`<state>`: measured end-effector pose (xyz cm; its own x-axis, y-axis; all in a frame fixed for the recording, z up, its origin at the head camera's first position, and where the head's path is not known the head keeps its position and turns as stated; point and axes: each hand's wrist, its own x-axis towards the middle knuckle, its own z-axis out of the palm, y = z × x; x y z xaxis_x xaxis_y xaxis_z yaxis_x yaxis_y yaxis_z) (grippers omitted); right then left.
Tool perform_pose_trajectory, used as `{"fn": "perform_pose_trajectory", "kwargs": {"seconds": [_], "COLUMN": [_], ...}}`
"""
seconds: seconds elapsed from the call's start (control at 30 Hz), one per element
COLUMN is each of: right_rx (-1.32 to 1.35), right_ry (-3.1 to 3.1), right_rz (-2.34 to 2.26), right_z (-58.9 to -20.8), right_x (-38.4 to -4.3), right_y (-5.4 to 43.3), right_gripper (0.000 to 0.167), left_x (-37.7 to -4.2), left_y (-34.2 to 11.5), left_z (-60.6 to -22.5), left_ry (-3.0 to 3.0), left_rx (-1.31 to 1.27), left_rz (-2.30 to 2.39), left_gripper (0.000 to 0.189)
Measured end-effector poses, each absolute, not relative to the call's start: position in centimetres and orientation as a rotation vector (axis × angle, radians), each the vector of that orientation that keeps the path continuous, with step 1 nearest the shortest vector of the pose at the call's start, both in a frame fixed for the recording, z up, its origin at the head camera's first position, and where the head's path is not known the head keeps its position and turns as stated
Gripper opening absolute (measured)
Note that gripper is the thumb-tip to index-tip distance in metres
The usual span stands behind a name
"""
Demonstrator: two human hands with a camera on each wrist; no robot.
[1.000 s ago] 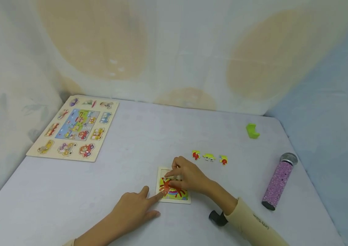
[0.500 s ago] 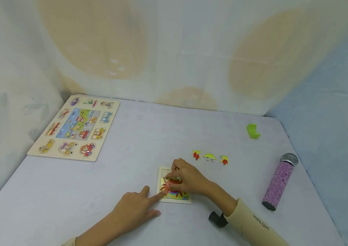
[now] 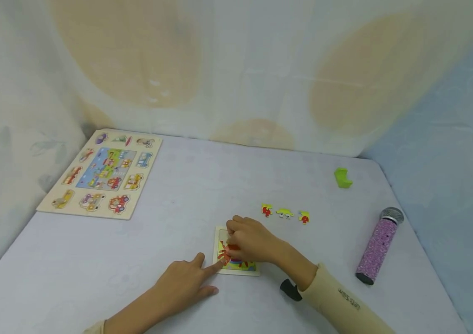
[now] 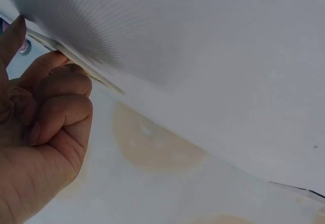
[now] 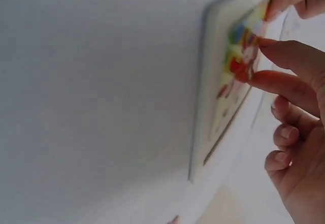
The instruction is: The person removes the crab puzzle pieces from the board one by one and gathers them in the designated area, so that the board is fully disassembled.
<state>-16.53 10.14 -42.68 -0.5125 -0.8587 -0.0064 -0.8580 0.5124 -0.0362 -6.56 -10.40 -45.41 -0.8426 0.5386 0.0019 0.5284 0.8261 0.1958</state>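
At lower centre of the head view, lying flat on the white surface: small wooden-framed puzzle, showing a red many-legged creature on yellow and green. Touching its near left corner with a straight index finger: left hand, with thumb standing apart. Bending over its middle: right hand, hiding much of the picture. Coming from a beige lettered sleeve. Lying in a row just beyond: red-and-yellow piece, yellow piece with eyes, second red-and-yellow piece. Lying far left: large vehicle board. Lying to the right: green block and purple glittery microphone. Lying beside the sleeve, partly covered: black object.

At upper left of the left wrist view, appearing almost edge-on: frame of the same puzzle. Reaching its edge with the index finger: left hand, curling the lower fingers toward the palm.

At right of the right wrist view, pinching a red printed piece over the puzzle: thumb and index finger of the right hand, curling the other fingers loosely below. Touching the puzzle at upper right: left fingertip.
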Motion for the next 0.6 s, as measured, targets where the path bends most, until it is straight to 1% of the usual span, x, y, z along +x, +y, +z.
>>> {"fn": "perform_pose_trajectory", "kwargs": {"seconds": [0.1,0.27,0.43,0.6], "right_rx": [-1.519,-1.508,-1.528,-1.560], "right_ry": [2.664,2.660,2.674,2.708], "right_rz": [-0.047,-0.210,-0.326,-0.318], "right_z": [-42.4,-42.7,-43.3,-43.7], "right_x": [-16.9,-17.2,-17.4,-17.4], "right_y": [9.9,10.1,10.6,10.8], "right_gripper": [0.020,0.015,0.015,0.019], "left_x": [-6.5,-6.4,-6.5,-6.5], "left_y": [-10.4,-10.5,-10.5,-10.6], "left_z": [-45.4,-45.4,-45.4,-45.4], "left_ry": [2.943,2.942,2.933,2.921], "left_rx": [0.868,0.854,0.846,0.840], "left_rz": [0.297,0.305,0.321,0.332], "left_gripper": [0.055,0.053,0.051,0.052]}}
